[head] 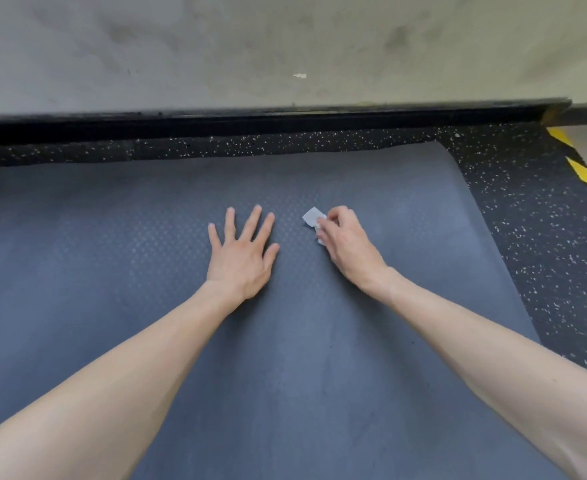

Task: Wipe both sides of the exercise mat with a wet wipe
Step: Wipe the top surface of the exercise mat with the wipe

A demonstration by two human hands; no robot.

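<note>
The exercise mat [112, 237] is dark grey-blue with a fine dotted texture and a rounded far corner, and it lies flat on black speckled floor [527, 209]. At the mat's middle the left hand [242, 254] rests flat, fingers spread. Beside it the right hand [345, 244] pinches a small white wet wipe [312, 216] against the mat.

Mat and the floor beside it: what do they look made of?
Exercise mat: probably foam or rubber, matte blue-grey, going by its fine embossed dimple pattern. Floor: seemingly recycled rubber, matte black with pale specks.
</note>
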